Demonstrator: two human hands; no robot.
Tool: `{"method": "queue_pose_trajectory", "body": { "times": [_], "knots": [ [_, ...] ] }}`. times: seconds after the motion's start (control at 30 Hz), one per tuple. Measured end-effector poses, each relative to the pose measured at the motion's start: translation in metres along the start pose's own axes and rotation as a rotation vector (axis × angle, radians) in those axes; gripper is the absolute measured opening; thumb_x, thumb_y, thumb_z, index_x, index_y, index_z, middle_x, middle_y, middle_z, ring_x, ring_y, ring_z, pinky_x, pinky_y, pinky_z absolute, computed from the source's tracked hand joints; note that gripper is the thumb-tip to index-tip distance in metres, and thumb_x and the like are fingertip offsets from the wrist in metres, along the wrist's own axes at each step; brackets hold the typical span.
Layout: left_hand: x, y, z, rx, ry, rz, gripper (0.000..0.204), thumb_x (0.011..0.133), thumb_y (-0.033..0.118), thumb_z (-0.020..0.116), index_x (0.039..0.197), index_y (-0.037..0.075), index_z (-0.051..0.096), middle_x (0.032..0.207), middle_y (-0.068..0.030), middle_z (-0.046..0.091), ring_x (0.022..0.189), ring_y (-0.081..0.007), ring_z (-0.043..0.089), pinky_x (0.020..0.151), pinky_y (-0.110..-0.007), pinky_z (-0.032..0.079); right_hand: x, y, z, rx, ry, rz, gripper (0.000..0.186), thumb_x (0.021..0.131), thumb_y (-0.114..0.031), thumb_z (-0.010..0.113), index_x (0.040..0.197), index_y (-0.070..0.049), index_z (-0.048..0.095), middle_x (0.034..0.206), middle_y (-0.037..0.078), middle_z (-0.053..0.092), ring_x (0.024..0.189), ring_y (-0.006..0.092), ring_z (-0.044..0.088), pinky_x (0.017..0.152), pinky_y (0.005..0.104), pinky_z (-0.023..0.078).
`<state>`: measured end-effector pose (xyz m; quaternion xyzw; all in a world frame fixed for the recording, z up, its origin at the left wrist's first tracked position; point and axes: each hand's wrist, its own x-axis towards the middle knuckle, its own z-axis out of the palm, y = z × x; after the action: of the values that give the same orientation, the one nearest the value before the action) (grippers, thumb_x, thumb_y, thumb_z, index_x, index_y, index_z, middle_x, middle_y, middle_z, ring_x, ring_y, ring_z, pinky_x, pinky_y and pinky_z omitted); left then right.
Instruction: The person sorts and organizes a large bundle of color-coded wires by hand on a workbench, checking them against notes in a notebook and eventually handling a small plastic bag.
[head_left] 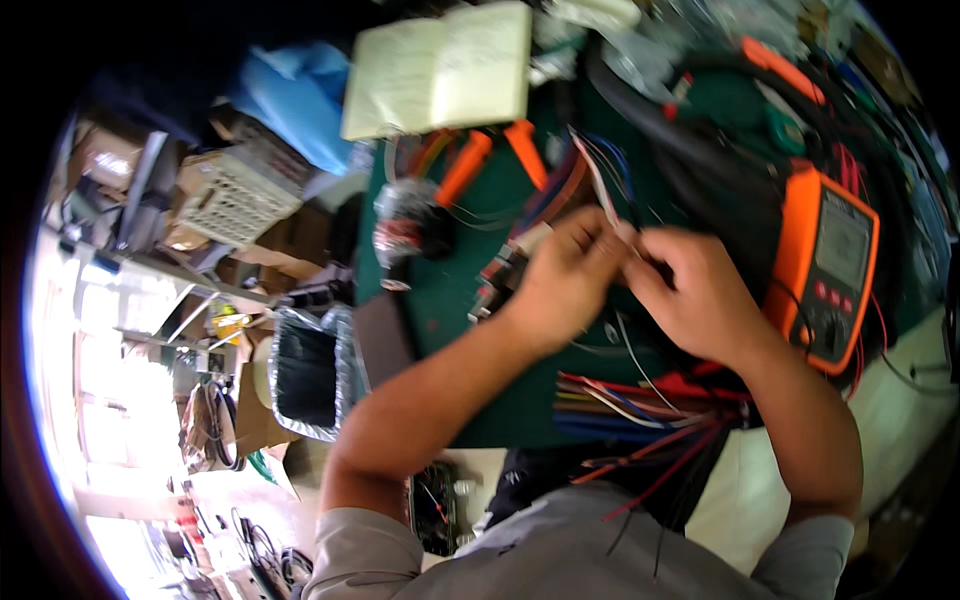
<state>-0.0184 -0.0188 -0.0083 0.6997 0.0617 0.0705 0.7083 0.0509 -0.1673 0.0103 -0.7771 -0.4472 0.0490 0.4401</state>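
Note:
My left hand [570,275] and my right hand [678,285] meet over the green mat [470,390], fingertips pinched on a thin white wire [602,185]. It runs up among blue and brown wires [580,165]; what exactly is between the fingertips is partly hidden. Left of my left hand lie metal-ended connectors [492,280]. Orange-handled tools [462,170] lie above. Nearer my body, a bundle of coloured wires [630,415] lies across the mat's front edge, with loose ends hanging down.
An orange meter [822,265] lies at right beside thick black cables [680,130]. An open notebook [480,65] and a wrapped bundle [405,220] sit at the back and left. Beyond the table's left edge are a lined bin [340,370], a plastic crate [235,200] and cluttered shelves.

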Motion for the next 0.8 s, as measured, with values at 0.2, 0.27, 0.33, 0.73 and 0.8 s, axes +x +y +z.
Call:
{"method": "queue_pose_trajectory", "body": {
  "times": [0.2, 0.27, 0.33, 0.73, 0.8],
  "knots": [
    [0.001, -0.005, 0.0, -0.16, -0.021, -0.034, 0.026, 0.1, 0.026, 0.054, 0.089, 0.003, 0.059, 0.076, 0.0012, 0.057, 0.067, -0.0042, 0.049, 0.06, -0.021, 0.041, -0.003, 0.005, -0.001, 0.032, 0.008, -0.01, 0.021, 0.085, -0.015, 0.06, 0.076, 0.003, 0.058, 0.068, 0.022, 0.058, 0.063, 0.0394, 0.057, 0.056, 0.0437, 0.043],
    [0.003, -0.006, -0.002, -0.127, -0.028, -0.046, 0.027, 0.1, 0.028, 0.053, 0.089, 0.004, 0.059, 0.074, 0.0024, 0.055, 0.064, -0.0032, 0.045, 0.056, -0.02, 0.037, -0.002, 0.001, -0.003, 0.068, -0.006, 0.029, 0.021, 0.085, -0.016, 0.06, 0.075, 0.003, 0.058, 0.066, 0.021, 0.058, 0.061, 0.0382, 0.056, 0.056, 0.0434, 0.043],
    [0.003, -0.009, 0.0, -0.15, -0.016, -0.031, 0.028, 0.1, 0.029, 0.053, 0.089, 0.004, 0.059, 0.074, 0.0029, 0.055, 0.064, -0.0029, 0.044, 0.055, -0.02, 0.036, -0.003, -0.001, -0.003, 0.083, -0.012, 0.044, 0.022, 0.085, -0.016, 0.06, 0.075, 0.003, 0.057, 0.065, 0.02, 0.057, 0.059, 0.0372, 0.056, 0.056, 0.0432, 0.043],
    [0.002, -0.007, -0.002, -0.202, -0.055, -0.02, 0.026, 0.1, 0.024, 0.052, 0.09, 0.001, 0.058, 0.077, -0.0003, 0.058, 0.071, -0.0055, 0.052, 0.066, -0.022, 0.045, -0.002, -0.003, -0.002, 0.024, -0.018, 0.019, 0.021, 0.086, -0.017, 0.06, 0.077, 0.003, 0.059, 0.066, 0.02, 0.058, 0.061, 0.038, 0.056, 0.058, 0.0444, 0.044],
    [0.001, -0.003, -0.003, -0.179, -0.031, -0.036, 0.026, 0.1, 0.023, 0.051, 0.09, 0.0, 0.057, 0.078, -0.0014, 0.058, 0.072, -0.0066, 0.054, 0.069, -0.023, 0.046, -0.001, -0.005, -0.002, 0.011, -0.028, 0.018, 0.023, 0.088, -0.018, 0.06, 0.078, 0.002, 0.06, 0.067, 0.02, 0.058, 0.062, 0.0378, 0.056, 0.058, 0.0446, 0.044]
  ]
}}
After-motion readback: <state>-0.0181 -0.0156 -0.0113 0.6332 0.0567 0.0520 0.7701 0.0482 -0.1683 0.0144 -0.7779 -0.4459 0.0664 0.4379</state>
